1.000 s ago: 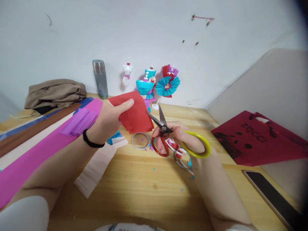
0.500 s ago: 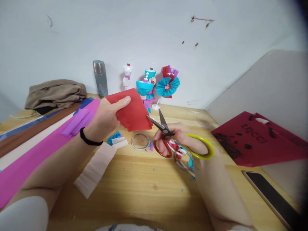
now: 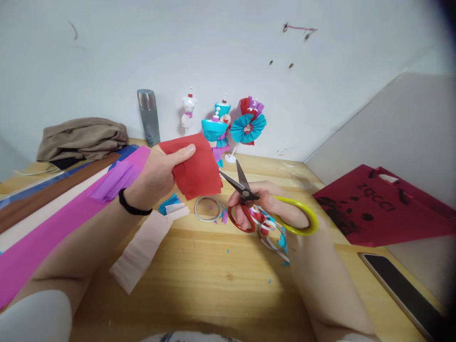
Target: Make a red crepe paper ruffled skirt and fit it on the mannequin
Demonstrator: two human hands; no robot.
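My left hand [image 3: 158, 168] pinches a stack of red crepe paper [image 3: 199, 171], thumb on top and fingers hidden beneath. The layers sit slightly out of line along the lower and right edges. In my right hand [image 3: 267, 199] is a pair of scissors [image 3: 245, 194] with one yellow and one red handle loop; thumb and fingers are through the loops. The dark blades are spread apart, their tips close to the right edge of the red paper. Below lie a roll of tape [image 3: 208, 209] and a pale pink paper strip [image 3: 142, 251] on the wooden table.
Small dress forms in coloured paper [image 3: 213, 128] stand by the wall, beside a grey flask [image 3: 148, 118]. Paper lengths [image 3: 71, 209] and a brown cloth [image 3: 83, 137] lie left. A red bag [image 3: 384, 204] and phone [image 3: 399, 289] are right. Scraps [image 3: 281, 242] lie under my right hand.
The red paper has tilted and shifted slightly down and left, away from the blades. The scissors have moved very little and stay spread.
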